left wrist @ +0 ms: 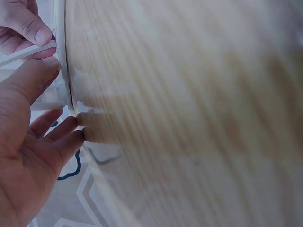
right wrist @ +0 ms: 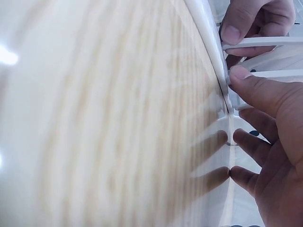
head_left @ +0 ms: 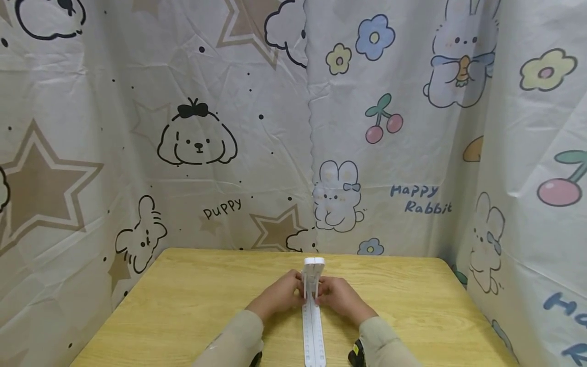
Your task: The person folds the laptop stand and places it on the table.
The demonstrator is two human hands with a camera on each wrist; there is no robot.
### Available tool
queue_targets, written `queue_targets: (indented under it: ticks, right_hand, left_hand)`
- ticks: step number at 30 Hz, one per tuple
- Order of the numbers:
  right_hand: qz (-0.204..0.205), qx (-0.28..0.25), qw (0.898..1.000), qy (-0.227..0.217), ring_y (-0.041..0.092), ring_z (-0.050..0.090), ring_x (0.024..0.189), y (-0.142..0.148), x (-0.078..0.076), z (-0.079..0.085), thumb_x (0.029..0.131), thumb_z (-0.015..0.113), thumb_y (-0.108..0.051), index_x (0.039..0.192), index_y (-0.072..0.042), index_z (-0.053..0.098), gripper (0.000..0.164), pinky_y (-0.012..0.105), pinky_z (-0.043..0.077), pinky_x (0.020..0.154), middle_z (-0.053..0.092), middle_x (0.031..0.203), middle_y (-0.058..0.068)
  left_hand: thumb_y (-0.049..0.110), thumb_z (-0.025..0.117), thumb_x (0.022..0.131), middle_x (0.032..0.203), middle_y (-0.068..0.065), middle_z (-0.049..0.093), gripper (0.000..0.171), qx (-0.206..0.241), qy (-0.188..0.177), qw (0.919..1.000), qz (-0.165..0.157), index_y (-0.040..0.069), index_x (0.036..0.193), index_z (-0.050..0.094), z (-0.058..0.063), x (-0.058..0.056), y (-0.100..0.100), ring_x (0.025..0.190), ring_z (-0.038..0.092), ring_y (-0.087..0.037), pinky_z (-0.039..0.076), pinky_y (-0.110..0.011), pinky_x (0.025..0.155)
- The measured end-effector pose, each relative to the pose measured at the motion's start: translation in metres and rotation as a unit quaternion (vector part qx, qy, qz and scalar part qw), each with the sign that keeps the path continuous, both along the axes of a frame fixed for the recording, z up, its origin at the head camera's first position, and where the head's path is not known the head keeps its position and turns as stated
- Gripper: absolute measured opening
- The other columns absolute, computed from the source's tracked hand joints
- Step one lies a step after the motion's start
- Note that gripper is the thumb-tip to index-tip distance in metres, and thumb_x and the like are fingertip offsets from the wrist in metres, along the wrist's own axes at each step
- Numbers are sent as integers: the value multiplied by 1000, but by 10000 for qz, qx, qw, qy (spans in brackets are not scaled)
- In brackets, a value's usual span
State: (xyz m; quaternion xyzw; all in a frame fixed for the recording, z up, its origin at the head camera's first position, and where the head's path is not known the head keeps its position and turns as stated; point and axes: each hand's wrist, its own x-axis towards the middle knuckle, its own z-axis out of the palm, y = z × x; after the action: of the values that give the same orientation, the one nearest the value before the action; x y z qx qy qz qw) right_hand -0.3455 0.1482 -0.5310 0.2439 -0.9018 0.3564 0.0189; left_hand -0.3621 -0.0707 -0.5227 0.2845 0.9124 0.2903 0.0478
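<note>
A white folding stand (head_left: 314, 326) stands on the table, its long flat base running toward me and a narrow upright part (head_left: 314, 265) rising at the far end. From the left side my left hand (head_left: 285, 293) grips the lower part of the upright. My right hand (head_left: 340, 296) holds it from the right at the same height. Close up in the left wrist view, the right thumb and finger pinch a thin white leg (left wrist: 33, 51). The right wrist view shows the left thumb and finger pinching another leg (right wrist: 260, 42). Lower fingertips of both hands touch the tabletop.
The yellow wood-grain table (head_left: 206, 295) reflects the hands. Behind it and at both sides hangs a pale printed curtain (head_left: 275, 168) with puppies, rabbits and stars. Dark wrist straps (head_left: 356, 352) show at the sleeves.
</note>
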Motion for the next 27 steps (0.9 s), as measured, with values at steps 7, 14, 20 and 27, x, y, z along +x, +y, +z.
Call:
queue_targets:
  ticks: [7,14,20,27]
  right_hand:
    - [-109,76,9999,28,33,65,123,2,-2,-3,83,83,-9,86,-13,79,6,51,50,106,70,131,11]
    - [-210,93,9996,135,28,68,118,-2,-7,0,85,82,-11,87,-13,79,4,48,53,102,74,124,4]
    - [-302,201,9990,271,26,70,109,-6,-6,1,84,83,-9,82,-13,77,7,47,56,96,75,115,4]
    - [-525,390,9970,420,25,70,103,-8,-7,7,83,84,-11,81,-13,77,8,46,57,93,76,107,3]
  left_hand:
    - [12,85,84,122,2,58,6,-20,-33,10000,17,14,86,80,1,0,3,117,56,-17,46,-42,111]
    - [12,84,85,120,2,61,7,110,-123,9992,356,13,81,78,3,-3,2,117,58,-21,46,-45,111]
    - [12,84,85,116,2,64,4,146,-40,9985,531,10,85,81,2,-3,3,114,60,-20,48,-45,108]
    - [12,84,84,109,1,66,5,260,-53,9951,953,8,85,81,4,-1,6,110,61,-23,50,-47,105]
